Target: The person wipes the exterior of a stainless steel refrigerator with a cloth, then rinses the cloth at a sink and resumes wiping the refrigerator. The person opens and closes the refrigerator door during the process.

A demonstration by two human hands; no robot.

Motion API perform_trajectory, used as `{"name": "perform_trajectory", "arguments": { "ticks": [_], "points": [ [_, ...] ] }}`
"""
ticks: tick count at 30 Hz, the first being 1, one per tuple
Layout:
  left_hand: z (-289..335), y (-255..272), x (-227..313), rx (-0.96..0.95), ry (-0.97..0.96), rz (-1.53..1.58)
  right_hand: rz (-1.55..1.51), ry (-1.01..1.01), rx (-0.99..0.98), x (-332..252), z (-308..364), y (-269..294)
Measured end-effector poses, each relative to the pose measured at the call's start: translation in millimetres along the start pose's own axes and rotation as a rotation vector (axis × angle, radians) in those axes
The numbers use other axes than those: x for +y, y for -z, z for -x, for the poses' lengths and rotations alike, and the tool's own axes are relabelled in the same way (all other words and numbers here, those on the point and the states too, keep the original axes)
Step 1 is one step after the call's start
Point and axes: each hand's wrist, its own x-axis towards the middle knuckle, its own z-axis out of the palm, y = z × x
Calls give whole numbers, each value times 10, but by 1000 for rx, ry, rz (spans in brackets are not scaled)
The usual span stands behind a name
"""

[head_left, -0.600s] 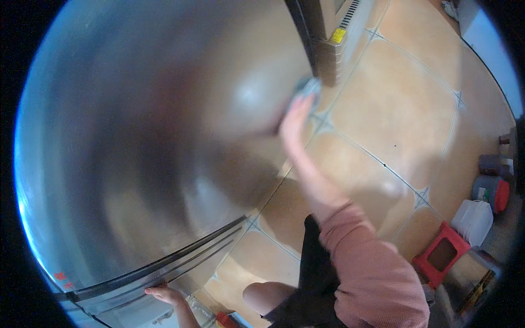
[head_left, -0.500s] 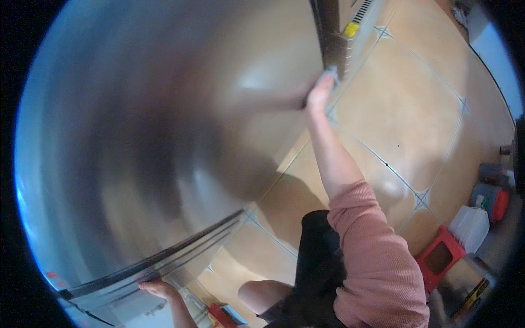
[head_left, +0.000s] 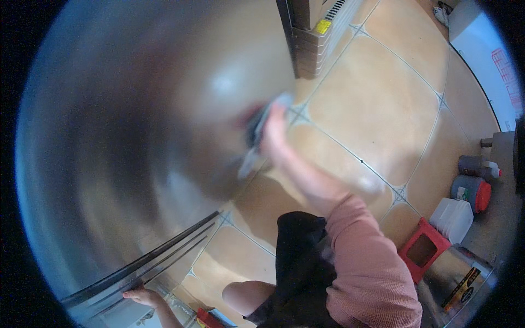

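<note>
A large, shiny metal door fills the left side, its surface showing blurred reflections. My right hand presses a light grey cloth against the metal near its right edge; motion smears both, and the fingers are partly hidden. At the lower left, my left hand is at the dark-striped lower edge of the door. Its fingers are bent around that edge, partly out of sight.
Tan floor tiles spread out on the right. A stack of brown boxes stands beyond the door. Along the right are a red stool, a white plastic container and a red-lidded jar.
My right hand and the cloth have moved left and nearer to me along the metal surface. My left hand stays at the lower edge. The whole view has shifted slightly.
</note>
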Motion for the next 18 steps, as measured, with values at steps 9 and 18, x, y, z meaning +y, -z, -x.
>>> {"name": "perform_trajectory", "arguments": {
  "ticks": [9,18],
  "points": [
    [-11,43,-58,51,-71,-127,-82,-106,228,859,-300,661],
    [26,26,-3,-11,-74,-78,80,-171,92,-326,-326,294]
  ]
}}
